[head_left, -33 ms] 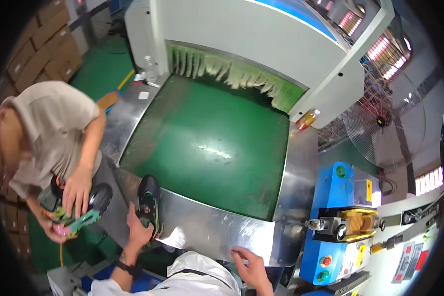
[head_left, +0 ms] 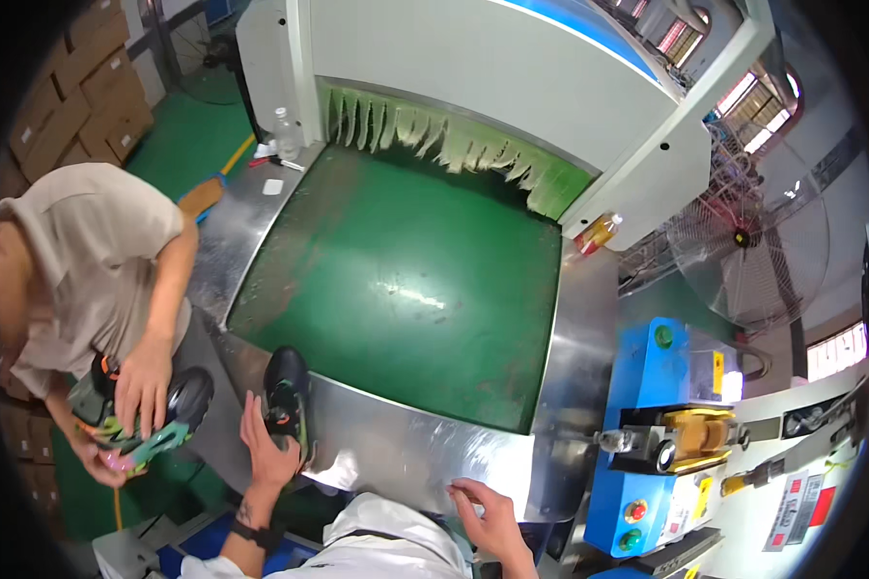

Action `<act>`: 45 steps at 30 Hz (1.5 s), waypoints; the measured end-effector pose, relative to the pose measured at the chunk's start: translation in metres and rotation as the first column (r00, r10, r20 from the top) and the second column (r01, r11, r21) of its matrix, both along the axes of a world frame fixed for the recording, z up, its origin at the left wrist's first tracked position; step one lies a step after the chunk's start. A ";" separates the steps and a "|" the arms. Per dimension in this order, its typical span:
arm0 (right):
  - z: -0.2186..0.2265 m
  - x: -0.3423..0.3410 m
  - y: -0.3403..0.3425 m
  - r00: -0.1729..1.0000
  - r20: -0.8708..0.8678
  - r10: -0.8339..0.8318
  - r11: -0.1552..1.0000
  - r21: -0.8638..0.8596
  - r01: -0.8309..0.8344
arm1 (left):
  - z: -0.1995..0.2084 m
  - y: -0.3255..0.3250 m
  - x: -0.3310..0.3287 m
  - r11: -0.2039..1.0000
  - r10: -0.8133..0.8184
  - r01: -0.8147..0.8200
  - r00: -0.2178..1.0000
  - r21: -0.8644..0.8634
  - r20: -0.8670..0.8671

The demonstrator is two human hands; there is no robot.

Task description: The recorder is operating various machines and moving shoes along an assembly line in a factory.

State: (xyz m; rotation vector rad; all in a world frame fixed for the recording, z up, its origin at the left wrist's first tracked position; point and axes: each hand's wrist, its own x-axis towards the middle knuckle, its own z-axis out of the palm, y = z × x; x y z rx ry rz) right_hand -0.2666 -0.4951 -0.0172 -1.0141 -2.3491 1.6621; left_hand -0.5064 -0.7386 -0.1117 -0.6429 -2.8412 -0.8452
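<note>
Nothing has moved much since the earlier frame: the whole view is slightly shifted, and the left hand, the right hand and the shoe stay almost where they were. Left-hand fingers lie fairly straight along the shoe's left side, with the thumb spread toward its rear; whether they press on it or merely rest there, I cannot tell. Half-curled, the right hand is over the near edge of the table, thumb close to the forefinger; whether something small is between them cannot be told.

At the table's near left corner, just beside the belt, the shoe points its toe away from the person. Its toe is black, rounded and smooth; the upper is dark, with a small reddish mark in the middle and thin green and orange touches along the right side near the heel. The hand hides part of the rear.

Past the left edge, a co-worker holds a brighter shoe in both hands: black at one end, with teal, orange and pink patches. A clear bottle stands by the table's far left corner, near a white piece; an amber bottle is tilted at the far right corner. Pale strips hang from the machine along the belt's far edge.
</note>
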 end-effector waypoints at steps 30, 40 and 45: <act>-0.215 -0.531 0.633 0.828 0.555 -0.078 0.507 0.737 -0.446 | -0.211 0.340 -0.223 0.980 -0.165 0.172 0.984 -0.102 0.069; -0.211 -0.521 0.533 0.827 0.526 -0.199 0.465 0.793 -0.392 | -0.192 0.343 -0.216 0.970 -0.191 0.193 0.981 -0.149 0.024; -0.233 -0.504 0.545 0.915 0.361 -0.182 0.656 0.737 -0.160 | -0.201 0.342 -0.223 0.972 -0.212 0.207 0.977 -0.111 -0.032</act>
